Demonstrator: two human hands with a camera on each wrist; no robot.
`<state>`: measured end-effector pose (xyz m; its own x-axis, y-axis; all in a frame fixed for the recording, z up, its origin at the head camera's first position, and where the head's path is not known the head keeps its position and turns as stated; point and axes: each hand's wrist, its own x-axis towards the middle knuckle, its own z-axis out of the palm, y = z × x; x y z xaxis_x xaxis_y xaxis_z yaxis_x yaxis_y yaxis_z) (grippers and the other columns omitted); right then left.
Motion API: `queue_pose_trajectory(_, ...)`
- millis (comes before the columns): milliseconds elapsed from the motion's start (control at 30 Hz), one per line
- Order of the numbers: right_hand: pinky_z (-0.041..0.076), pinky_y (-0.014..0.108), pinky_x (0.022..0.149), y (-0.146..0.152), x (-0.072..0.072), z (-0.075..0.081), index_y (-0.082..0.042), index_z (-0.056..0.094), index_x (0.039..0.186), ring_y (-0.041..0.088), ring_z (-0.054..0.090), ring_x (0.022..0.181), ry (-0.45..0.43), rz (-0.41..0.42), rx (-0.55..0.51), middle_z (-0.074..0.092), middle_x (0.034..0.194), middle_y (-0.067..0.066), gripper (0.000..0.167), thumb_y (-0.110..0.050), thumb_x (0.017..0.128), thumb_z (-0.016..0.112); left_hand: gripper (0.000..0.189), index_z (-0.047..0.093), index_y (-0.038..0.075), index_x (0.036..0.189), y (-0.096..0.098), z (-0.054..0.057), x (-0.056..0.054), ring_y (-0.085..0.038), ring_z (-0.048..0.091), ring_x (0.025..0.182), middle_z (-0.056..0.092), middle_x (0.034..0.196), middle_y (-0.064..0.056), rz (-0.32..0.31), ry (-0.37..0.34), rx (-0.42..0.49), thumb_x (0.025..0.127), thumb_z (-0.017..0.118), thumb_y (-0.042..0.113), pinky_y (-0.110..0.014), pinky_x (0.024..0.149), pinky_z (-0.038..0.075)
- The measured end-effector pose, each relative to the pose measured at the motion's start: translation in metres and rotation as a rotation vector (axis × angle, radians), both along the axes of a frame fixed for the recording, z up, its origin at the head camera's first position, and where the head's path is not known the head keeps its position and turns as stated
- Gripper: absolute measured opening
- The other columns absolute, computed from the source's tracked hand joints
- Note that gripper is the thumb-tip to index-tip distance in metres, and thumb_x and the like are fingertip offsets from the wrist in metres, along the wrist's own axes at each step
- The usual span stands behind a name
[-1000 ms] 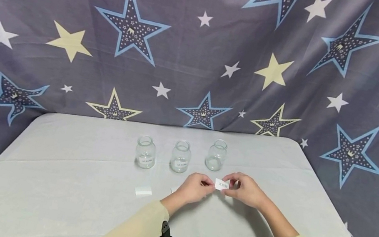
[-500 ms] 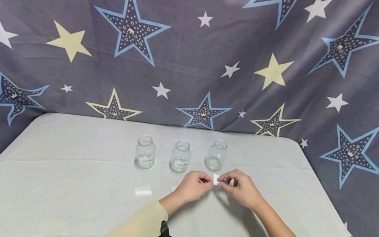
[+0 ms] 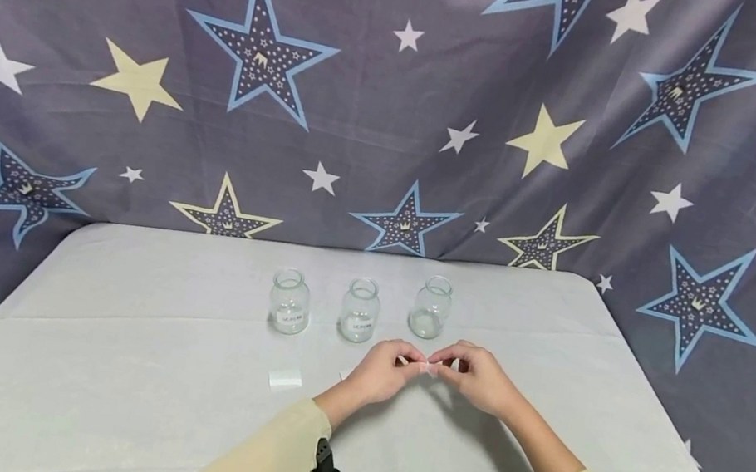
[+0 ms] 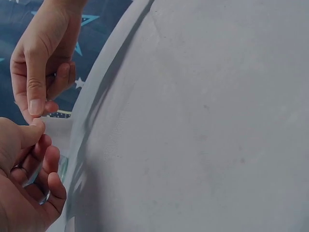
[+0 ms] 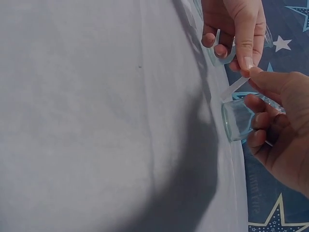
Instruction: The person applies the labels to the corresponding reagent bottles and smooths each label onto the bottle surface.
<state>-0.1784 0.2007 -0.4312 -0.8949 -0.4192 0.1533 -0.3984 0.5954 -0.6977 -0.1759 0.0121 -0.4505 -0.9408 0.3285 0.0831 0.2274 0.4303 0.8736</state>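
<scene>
Fingertips of my left hand point(image 3: 384, 372) and right hand point(image 3: 478, 376) meet over the table, pinching a small white label point(image 3: 429, 369) between them. In the right wrist view the label point(image 5: 235, 88) shows as a thin strip seen edge-on, with the right hand point(image 5: 287, 128) beside it. Most of its face is hidden by the fingers. Beyond the hands stand three clear glass jars without lids: a left jar point(image 3: 290, 303), a middle jar point(image 3: 360, 313) and a right jar point(image 3: 430, 308). Printed labels sit on the left and middle jars; none shows on the right one.
A small white paper piece point(image 3: 285, 379) lies on the table point(image 3: 99, 355) left of my left forearm. Another paper piece point(image 3: 343, 376) is mostly hidden behind the left wrist. A star-patterned curtain point(image 3: 342, 95) hangs along the table's back edge.
The right hand has moved left to meet the left hand's fingertips. The label's printed face was visible one second ago; it has turned and is now mostly covered. The jars have not moved.
</scene>
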Motion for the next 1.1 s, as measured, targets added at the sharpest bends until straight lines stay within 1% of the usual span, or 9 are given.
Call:
queue_pose_trajectory(200, 0.04, 0.02, 0.057, -0.0003, -0.0002, 0.001, -0.013, 0.071, 0.091, 0.006, 0.047, 0.064, 0.001, -0.013, -0.011, 0.063, 0.082, -0.002, 0.008, -0.018, 0.085, 0.068, 0.013, 0.07, 0.007, 0.094, 0.0017, 0.0001, 0.0, -0.007, 0.053, 0.073, 0.068, 0.094, -0.007, 0.006, 0.02, 0.01, 0.088, 0.064, 0.018, -0.019, 0.065, 0.045)
queue_pose_trajectory(367, 0.039, 0.021, 0.056, 0.0, 0.0007, 0.0014, -0.013, 0.07, 0.088, 0.006, 0.045, 0.061, -0.004, -0.046, -0.003, 0.064, 0.082, -0.002, 0.006, -0.018, 0.085, 0.067, 0.015, 0.07, 0.006, 0.094, 0.0019, 0.0017, 0.0011, -0.007, 0.054, 0.068, 0.066, 0.095, -0.009, 0.013, -0.005, 0.041, 0.087, 0.065, 0.018, -0.019, 0.06, 0.046)
queue_pose_trajectory(467, 0.039, 0.021, 0.055, -0.0008, 0.0008, 0.0012, -0.013, 0.07, 0.086, 0.005, 0.044, 0.06, -0.002, -0.07, 0.01, 0.064, 0.082, -0.002, 0.006, -0.018, 0.086, 0.066, 0.016, 0.07, 0.005, 0.094, 0.0012, 0.0022, 0.0018, -0.005, 0.054, 0.065, 0.066, 0.092, -0.006, 0.016, -0.007, 0.068, 0.087, 0.064, 0.018, -0.019, 0.058, 0.047)
queue_pose_trajectory(533, 0.039, 0.021, 0.055, -0.001, 0.0006, 0.0007, -0.012, 0.069, 0.085, 0.006, 0.045, 0.06, 0.004, -0.084, 0.009, 0.064, 0.082, -0.001, 0.006, -0.017, 0.086, 0.066, 0.016, 0.071, 0.005, 0.093, 0.0006, 0.0027, 0.003, -0.004, 0.053, 0.062, 0.066, 0.088, -0.004, 0.015, 0.01, 0.084, 0.087, 0.064, 0.018, -0.019, 0.055, 0.047)
queue_pose_trajectory(600, 0.039, 0.02, 0.054, -0.001, 0.0003, 0.0007, -0.011, 0.069, 0.085, 0.006, 0.045, 0.059, 0.011, -0.099, 0.003, 0.064, 0.081, 0.0, 0.005, -0.015, 0.086, 0.065, 0.016, 0.071, 0.005, 0.092, 0.0005, 0.003, 0.0038, -0.003, 0.053, 0.059, 0.066, 0.083, -0.002, 0.018, 0.002, 0.105, 0.086, 0.063, 0.017, -0.019, 0.053, 0.047)
queue_pose_trajectory(700, 0.039, 0.02, 0.054, -0.0003, -0.0001, 0.0004, -0.009, 0.068, 0.084, 0.006, 0.045, 0.058, 0.024, -0.123, -0.009, 0.064, 0.08, 0.001, 0.004, -0.013, 0.085, 0.066, 0.015, 0.071, 0.005, 0.092, 0.0015, 0.0031, 0.0039, -0.004, 0.052, 0.056, 0.066, 0.078, -0.003, 0.037, -0.039, 0.113, 0.085, 0.063, 0.016, -0.02, 0.05, 0.046)
queue_pose_trajectory(767, 0.039, 0.02, 0.053, 0.0004, -0.0004, 0.0006, -0.009, 0.068, 0.084, 0.006, 0.045, 0.058, 0.029, -0.137, -0.015, 0.064, 0.079, 0.002, 0.005, -0.012, 0.084, 0.066, 0.014, 0.071, 0.006, 0.091, 0.0026, 0.0017, 0.0029, -0.005, 0.052, 0.055, 0.066, 0.078, -0.005, 0.055, -0.074, 0.11, 0.085, 0.063, 0.016, -0.019, 0.05, 0.046)
queue_pose_trajectory(1000, 0.039, 0.021, 0.055, 0.0019, -0.0018, 0.0009, -0.01, 0.068, 0.084, 0.006, 0.045, 0.059, 0.023, -0.187, -0.029, 0.064, 0.078, 0.0, 0.005, -0.014, 0.085, 0.065, 0.011, 0.068, 0.006, 0.086, 0.004, 0.0, 0.0037, -0.005, 0.05, 0.063, 0.064, 0.083, -0.005, 0.077, -0.026, 0.053, 0.084, 0.061, 0.014, -0.018, 0.057, 0.044)
queue_pose_trajectory(1100, 0.039, 0.021, 0.055, 0.0024, -0.0019, 0.0008, -0.01, 0.068, 0.084, 0.006, 0.045, 0.059, 0.016, -0.213, -0.038, 0.063, 0.076, 0.0, 0.005, -0.014, 0.085, 0.064, 0.01, 0.068, 0.008, 0.085, 0.004, 0.0017, 0.0052, -0.006, 0.05, 0.067, 0.063, 0.084, -0.003, 0.086, -0.039, 0.033, 0.085, 0.06, 0.015, -0.019, 0.059, 0.043)
